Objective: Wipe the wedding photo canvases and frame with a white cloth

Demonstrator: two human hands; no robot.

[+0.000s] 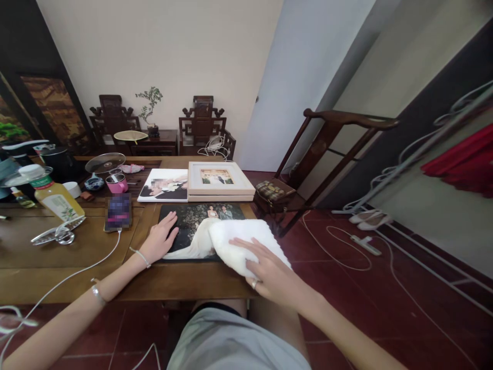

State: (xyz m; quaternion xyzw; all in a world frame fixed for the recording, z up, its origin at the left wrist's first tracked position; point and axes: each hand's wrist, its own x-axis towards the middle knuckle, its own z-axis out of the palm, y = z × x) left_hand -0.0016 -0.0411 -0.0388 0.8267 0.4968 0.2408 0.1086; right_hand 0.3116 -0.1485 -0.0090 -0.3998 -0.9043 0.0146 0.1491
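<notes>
A dark photo print of a couple lies flat at the front right of the wooden table. My left hand rests flat on its left edge, fingers spread and holding nothing. My right hand presses down on a folded white cloth that covers the print's right side. Behind the print a framed photo lies on the table, with another unframed print to its left.
A phone on a white cable lies left of the print. Further left are a drink bottle, a pink cup, small bowls and a fan. A wooden chair stands right of the table; cables cross the red floor.
</notes>
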